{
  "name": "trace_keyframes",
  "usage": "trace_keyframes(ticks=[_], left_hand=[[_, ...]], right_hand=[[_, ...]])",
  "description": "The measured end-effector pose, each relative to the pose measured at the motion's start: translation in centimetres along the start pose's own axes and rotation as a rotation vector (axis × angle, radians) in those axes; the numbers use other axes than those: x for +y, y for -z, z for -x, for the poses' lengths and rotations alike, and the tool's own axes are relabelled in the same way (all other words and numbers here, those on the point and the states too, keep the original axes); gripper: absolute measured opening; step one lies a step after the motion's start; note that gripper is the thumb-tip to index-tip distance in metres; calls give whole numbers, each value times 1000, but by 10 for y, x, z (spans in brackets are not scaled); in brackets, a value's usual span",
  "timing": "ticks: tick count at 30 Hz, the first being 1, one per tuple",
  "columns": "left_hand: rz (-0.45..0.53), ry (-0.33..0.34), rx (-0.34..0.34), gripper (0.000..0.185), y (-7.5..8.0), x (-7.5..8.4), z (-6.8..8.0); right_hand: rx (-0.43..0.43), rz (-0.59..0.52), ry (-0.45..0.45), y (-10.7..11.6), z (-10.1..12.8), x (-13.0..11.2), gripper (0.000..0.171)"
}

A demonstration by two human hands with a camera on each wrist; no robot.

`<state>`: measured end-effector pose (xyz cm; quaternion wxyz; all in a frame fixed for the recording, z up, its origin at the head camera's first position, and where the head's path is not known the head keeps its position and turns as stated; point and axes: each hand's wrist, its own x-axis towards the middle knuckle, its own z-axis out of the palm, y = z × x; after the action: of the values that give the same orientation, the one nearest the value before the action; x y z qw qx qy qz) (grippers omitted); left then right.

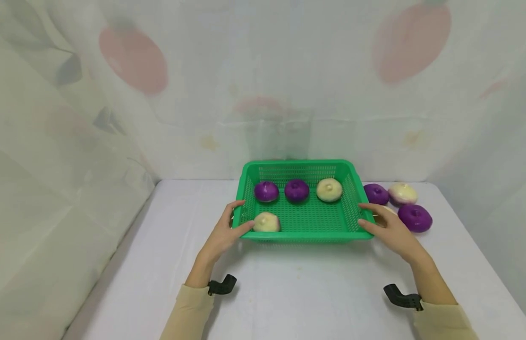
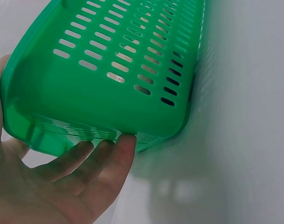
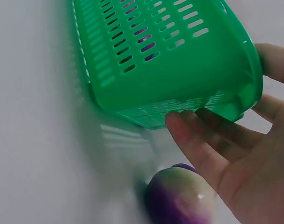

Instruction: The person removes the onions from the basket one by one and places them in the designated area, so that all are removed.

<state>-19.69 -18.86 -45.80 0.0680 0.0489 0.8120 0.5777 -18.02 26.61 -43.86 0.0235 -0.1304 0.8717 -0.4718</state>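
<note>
A green plastic basket (image 1: 305, 236) with slotted walls stands between both hands. Inside it are a purple turnip-like vegetable (image 1: 266, 191), a second purple vegetable (image 1: 296, 191), a white one (image 1: 329, 190) at the back right and another white one (image 1: 267, 222) at the front left. My left hand (image 1: 224, 236) grips the basket's left end, thumb over the rim and fingers against the outer wall (image 2: 104, 172). At the opposite end my right hand (image 1: 392, 232) holds the rim the same way. Whether the basket's bottom touches the table is hard to tell.
Right of the basket lie a purple vegetable (image 1: 376, 194), a white one (image 1: 402, 193) and a larger purple one (image 1: 415, 217). A pale one is partly hidden behind the right hand. The white table (image 1: 297, 293) meets a printed curtain (image 1: 322, 94) at the back.
</note>
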Motion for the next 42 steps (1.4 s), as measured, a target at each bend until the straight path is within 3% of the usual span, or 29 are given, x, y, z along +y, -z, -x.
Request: trace_keyframes(ticks=[14,27,42], left_hand=[[7,1,-3,77,0,1,3],[-15,-8,-12,78,2,0,0],[-204,-23,-70,76,11,10,-2]], right_hand=[[-43,-179,-19,-2,2,16,53],[-41,-191,-20,-2,0,19,53],[-35,-243,-9,-4,0,19,52]])
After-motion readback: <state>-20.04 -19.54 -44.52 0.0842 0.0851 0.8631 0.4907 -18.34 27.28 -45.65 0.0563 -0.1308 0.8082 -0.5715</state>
